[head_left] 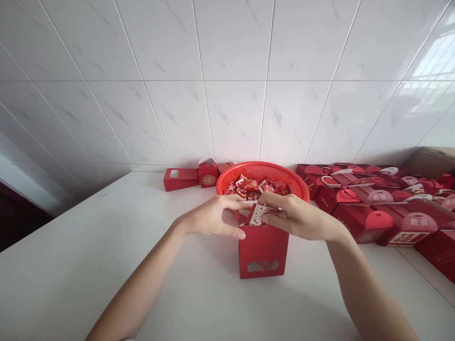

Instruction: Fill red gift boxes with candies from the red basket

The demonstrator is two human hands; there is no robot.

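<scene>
A red box (263, 251) with an oval window low on its front stands upright on the white table, its top open. My left hand (216, 217) holds the box's upper left edge, the thumb on the front and the fingers behind. Between the fingers and thumb of my right hand (298, 217) is a white packet with a red pattern (256, 214), partly inside the box's opening. Right behind the box, a red plastic basket (263, 168) holds several red wrapped pieces. The box's inside is mostly hidden.
Many closed red gift boxes (369, 220) stand in rows on the right. Back left, a red box lies on its side (183, 179) beside a small red box with a gold emblem (208, 174). A tiled wall (234, 118) bounds the white table (106, 246); a brown carton (432, 161) sits far right.
</scene>
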